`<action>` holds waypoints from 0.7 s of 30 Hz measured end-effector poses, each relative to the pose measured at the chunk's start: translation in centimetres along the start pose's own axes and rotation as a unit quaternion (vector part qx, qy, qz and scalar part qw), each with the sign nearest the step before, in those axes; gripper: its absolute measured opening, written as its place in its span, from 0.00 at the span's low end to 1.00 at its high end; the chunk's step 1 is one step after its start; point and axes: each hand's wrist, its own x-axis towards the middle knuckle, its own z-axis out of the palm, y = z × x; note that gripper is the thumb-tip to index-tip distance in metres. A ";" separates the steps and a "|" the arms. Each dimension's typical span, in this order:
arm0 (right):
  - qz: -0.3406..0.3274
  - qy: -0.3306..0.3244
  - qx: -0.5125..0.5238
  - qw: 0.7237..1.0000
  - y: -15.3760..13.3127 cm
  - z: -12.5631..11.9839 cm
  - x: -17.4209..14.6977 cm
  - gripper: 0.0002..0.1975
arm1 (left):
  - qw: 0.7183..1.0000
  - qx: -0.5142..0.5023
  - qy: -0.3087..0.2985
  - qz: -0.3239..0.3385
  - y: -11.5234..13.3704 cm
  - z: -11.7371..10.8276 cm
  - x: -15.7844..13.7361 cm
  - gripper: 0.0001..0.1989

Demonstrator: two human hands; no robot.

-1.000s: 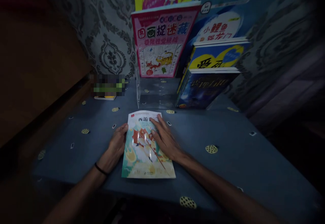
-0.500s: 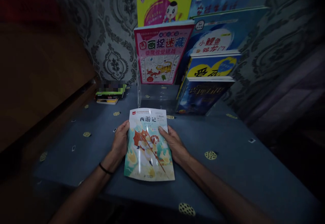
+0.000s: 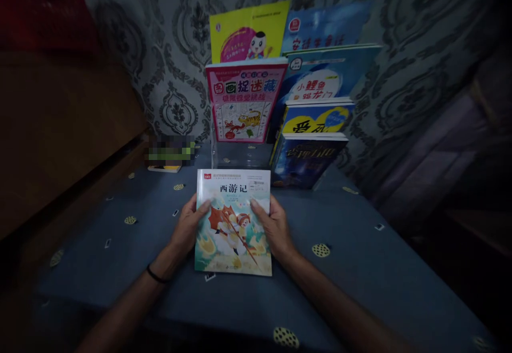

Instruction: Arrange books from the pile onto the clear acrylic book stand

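Observation:
A paperback book [image 3: 234, 235] with a white and teal cover, showing a figure with a staff and red cape, is held up in front of me above the table. My left hand [image 3: 189, 224] grips its left edge, thumb on the cover and fingers behind. On the opposite edge my right hand [image 3: 275, 226] holds it the same way, its thumb lying on the cover. The fingers behind the book are hidden. Just beyond it stands a clear display rack [image 3: 224, 157], its lower part partly covered by the book.
The rack bears a pink book [image 3: 244, 102], a yellow book [image 3: 250, 30], a teal book [image 3: 332, 67], a dark blue book [image 3: 304, 161] and others. A small stack of books [image 3: 170, 153] lies at the back left. Patterned blue-grey cloth covers the table [image 3: 140, 257]; behind rises a wallpapered wall [image 3: 176, 49].
The book is now more upright and faces me squarely. My left thumb has come onto its cover. The view has shifted, so the rack appears lower and a little further left.

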 end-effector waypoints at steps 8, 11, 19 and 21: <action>-0.187 0.003 -0.191 0.964 -1.3 -0.7 0.0 0.18 | 0.982 0.110 0.001 0.156 0.1 1.2 0.1 0.29; -0.211 0.013 -0.218 0.953 -1.1 -0.9 -0.4 0.19 | 0.965 0.148 0.020 0.218 0.2 1.6 0.0 0.25; -0.180 0.017 -0.238 0.954 0.0 -1.4 -1.8 0.27 | 0.962 0.167 0.027 0.213 -0.7 1.2 -0.8 0.23; -0.154 0.004 -0.236 0.959 -0.2 -1.9 -2.4 0.29 | 0.961 0.183 0.025 0.206 -0.8 0.6 -1.0 0.26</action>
